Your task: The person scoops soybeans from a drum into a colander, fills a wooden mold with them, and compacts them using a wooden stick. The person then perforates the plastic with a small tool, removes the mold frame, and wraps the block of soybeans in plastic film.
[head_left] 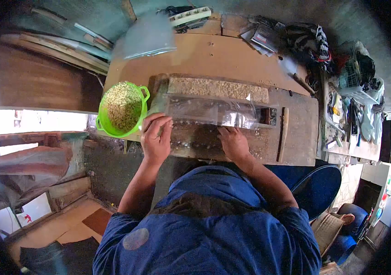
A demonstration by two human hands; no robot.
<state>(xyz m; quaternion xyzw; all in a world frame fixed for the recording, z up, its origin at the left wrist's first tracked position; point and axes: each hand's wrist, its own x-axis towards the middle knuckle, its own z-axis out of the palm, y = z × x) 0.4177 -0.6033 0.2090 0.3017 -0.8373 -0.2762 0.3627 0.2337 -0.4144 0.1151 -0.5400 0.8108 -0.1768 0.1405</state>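
A clear plastic sheet lies over the long wooden board in front of me. My left hand is closed in a pinch at the sheet's left end, just right of a lime-green basket. My right hand has its fingers curled at the sheet's near edge; what lies under the fingertips is partly hidden. Along the board's far side runs a strip of pale chopped pieces, perhaps nuts. More such pieces fill the green two-handled basket. Beyond the sheet's right end is a dark slot.
A wooden stick lies on the right of the work board. Clear plastic bags and a white power strip sit at the back. Dark bags and papers crowd the back right. A blue round container stands below the right edge.
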